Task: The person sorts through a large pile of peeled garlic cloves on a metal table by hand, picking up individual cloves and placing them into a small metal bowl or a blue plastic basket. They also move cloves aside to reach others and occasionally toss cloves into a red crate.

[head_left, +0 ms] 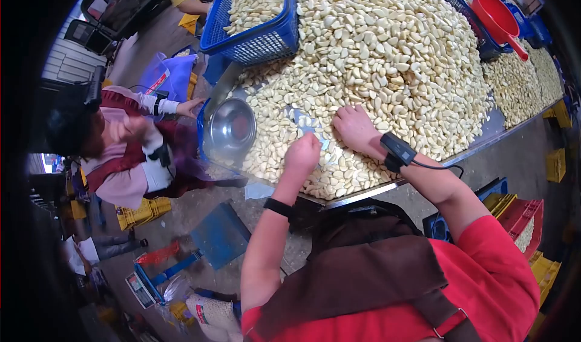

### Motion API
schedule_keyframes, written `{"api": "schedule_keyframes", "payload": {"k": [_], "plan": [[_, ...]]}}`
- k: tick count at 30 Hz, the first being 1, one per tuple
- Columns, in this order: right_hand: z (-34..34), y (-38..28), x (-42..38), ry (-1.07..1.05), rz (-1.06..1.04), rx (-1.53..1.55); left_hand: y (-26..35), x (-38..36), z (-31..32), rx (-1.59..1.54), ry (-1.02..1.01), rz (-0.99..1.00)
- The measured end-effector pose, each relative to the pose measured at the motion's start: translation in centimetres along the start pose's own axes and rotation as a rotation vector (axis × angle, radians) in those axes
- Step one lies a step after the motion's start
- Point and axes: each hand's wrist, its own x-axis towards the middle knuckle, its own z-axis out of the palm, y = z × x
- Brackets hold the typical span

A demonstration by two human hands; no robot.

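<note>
Peeled garlic cloves (pixel 387 57) lie heaped over a metal-edged table (pixel 387 187). My left hand (pixel 302 154) is closed just above the cloves near the front edge; whatever its fingers may hold is hidden. Beside it, my right hand (pixel 355 128) rests on the slope of the heap, fingers extended and partly hidden by their downward angle. Between and above the hands, the cloves thin out and a little of the table surface shows. A shiny metal bowl (pixel 232 127) stands left of my left hand.
A blue basket (pixel 260 45) of cloves stands at the back left. A red scoop (pixel 496 18) lies at the back right. On the left, a co-worker (pixel 130 154) reaches toward the table. A blue platform scale (pixel 221 236) and yellow crates (pixel 143 213) occupy the floor.
</note>
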Motion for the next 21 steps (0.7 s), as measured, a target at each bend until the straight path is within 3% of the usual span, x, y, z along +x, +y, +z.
{"api": "schedule_keyframes", "payload": {"k": [3,5,7,10,11,13,14,15,17,21], "plan": [[0.3,-1.2,-0.8,0.033,-0.083,-0.075,-1.9,0.8,1.5,-0.113,-0.039,0.048],[1.3,-1.8,-0.5,-0.046,-0.022,-0.07,-2.2,2.0,1.1,-0.148,0.015,-0.018],[0.7,-2.1,-0.4,-0.066,-0.017,-0.07,-1.6,3.5,-1.2,-0.094,0.258,-0.147],[-1.9,-2.2,-0.7,-0.074,0.153,0.319,-2.7,6.0,-4.2,0.027,0.316,-0.172],[-2.8,-2.1,-1.3,-0.077,0.152,0.316,-4.4,7.0,-3.8,0.069,0.25,-0.132],[-4.8,-1.7,-2.8,-0.162,0.495,1.032,-5.3,7.3,-3.1,0.105,0.183,-0.1],[-5.9,-1.5,-3.5,-0.264,0.654,1.227,-5.3,6.9,-2.8,0.201,0.114,-0.07],[-5.5,-1.0,-4.4,-0.267,0.655,1.23,-5.1,6.5,-2.5,0.298,0.045,-0.038],[-4.5,-0.4,-6.1,-0.28,0.853,1.625,-4.7,6.5,-1.9,0.345,0.049,-0.029],[-4.2,-1.0,-7.2,-0.199,0.844,1.795,-3.7,7.6,-1.2,0.419,0.034,-0.098]]}}
